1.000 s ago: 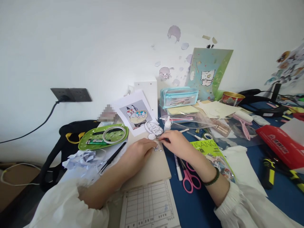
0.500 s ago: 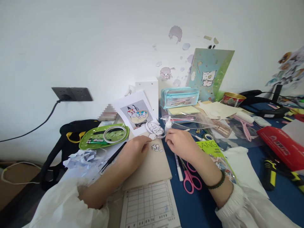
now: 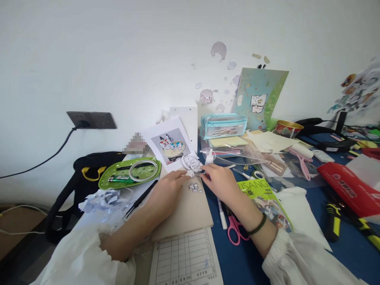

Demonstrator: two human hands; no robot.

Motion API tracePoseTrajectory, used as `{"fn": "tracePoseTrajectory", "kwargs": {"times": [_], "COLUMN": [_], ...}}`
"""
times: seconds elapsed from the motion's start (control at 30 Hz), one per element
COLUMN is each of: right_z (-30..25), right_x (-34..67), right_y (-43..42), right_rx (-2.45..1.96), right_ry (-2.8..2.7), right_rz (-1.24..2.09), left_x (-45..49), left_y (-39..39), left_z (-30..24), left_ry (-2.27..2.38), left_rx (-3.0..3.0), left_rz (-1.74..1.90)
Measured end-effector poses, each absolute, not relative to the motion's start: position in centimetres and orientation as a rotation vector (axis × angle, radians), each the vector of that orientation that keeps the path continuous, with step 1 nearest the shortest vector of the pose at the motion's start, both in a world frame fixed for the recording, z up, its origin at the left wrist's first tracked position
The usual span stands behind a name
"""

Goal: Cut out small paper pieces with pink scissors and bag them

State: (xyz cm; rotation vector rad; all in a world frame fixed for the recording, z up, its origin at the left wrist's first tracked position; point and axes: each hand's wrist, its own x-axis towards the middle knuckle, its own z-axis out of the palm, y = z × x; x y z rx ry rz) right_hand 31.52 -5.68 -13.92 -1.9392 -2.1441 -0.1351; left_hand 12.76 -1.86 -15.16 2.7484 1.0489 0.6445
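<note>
A black-and-white paper cutout (image 3: 190, 161) with a rounded outline lies at the far end of a beige board (image 3: 190, 217). My left hand (image 3: 170, 190) rests on the board, its fingertips closed on the cutout's lower left edge. From the other side, my right hand (image 3: 221, 183) pinches the lower right edge; its fingertips are partly hidden. Between my hands, small paper cutouts (image 3: 194, 187) lie on the board. Behind them leans a printed picture (image 3: 172, 145) of two cartoon figures in a basket. A white glue bottle (image 3: 210, 156) stands just beyond my right hand.
Pink scissors (image 3: 234, 232) and a white pen (image 3: 222, 217) lie below my right forearm. On the left are a green tray (image 3: 103, 181) with a tape roll (image 3: 143, 170), black tweezers (image 3: 141, 200) and paper scraps (image 3: 102, 202). A blue pencil case (image 3: 224, 126) stands behind.
My right hand has shifted slightly left and down, closer to the cutout. My left fingers lie flatter at its edge. The camera view has tilted up a little.
</note>
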Motion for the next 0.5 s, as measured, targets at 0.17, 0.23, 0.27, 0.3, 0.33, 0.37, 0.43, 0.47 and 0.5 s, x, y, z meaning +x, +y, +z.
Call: {"fn": "tracePoseTrajectory", "kwargs": {"times": [0.17, 0.23, 0.27, 0.3, 0.33, 0.37, 0.43, 0.47, 0.5], "right_z": [-14.5, -14.6, -14.6, -14.6, -14.6, -14.6, -14.5, -14.5, -14.5], "right_x": [30.6, 30.5, 30.5, 30.5, 30.5, 30.5, 30.4, 30.4, 30.3], "right_y": [-4.8, -4.5, -4.5, -4.4, -4.4, -4.4, -4.3, -4.3, -4.2], "right_rx": [-1.934, -1.924, -1.921, -1.921, -1.924, -1.929, -1.936, -1.938, -1.939], "right_ry": [-2.213, -2.236, -2.242, -2.246, -2.246, -2.243, -2.239, -2.237, -2.235], "right_rz": [-0.15, -0.15, -0.151, -0.151, -0.152, -0.153, -0.154, -0.154, -0.154], "left_x": [12.9, 13.0, 13.1, 13.1, 13.2, 13.2, 13.4, 13.6, 13.7], "left_y": [-1.7, -1.6, -1.4, -1.3, -1.2, -1.1, -0.9, -0.8, -0.8], "left_z": [-15.1, -15.0, -14.9, -14.9, -14.9, -14.9, -15.0, -15.0, -15.0], "left_ry": [1.068, 1.096, 1.111, 1.125, 1.14, 1.157, 1.189, 1.203, 1.216], "left_rx": [2.747, 2.721, 2.708, 2.694, 2.682, 2.673, 2.661, 2.658, 2.658], "left_rz": [0.66, 0.673, 0.676, 0.675, 0.671, 0.666, 0.652, 0.643, 0.634]}}
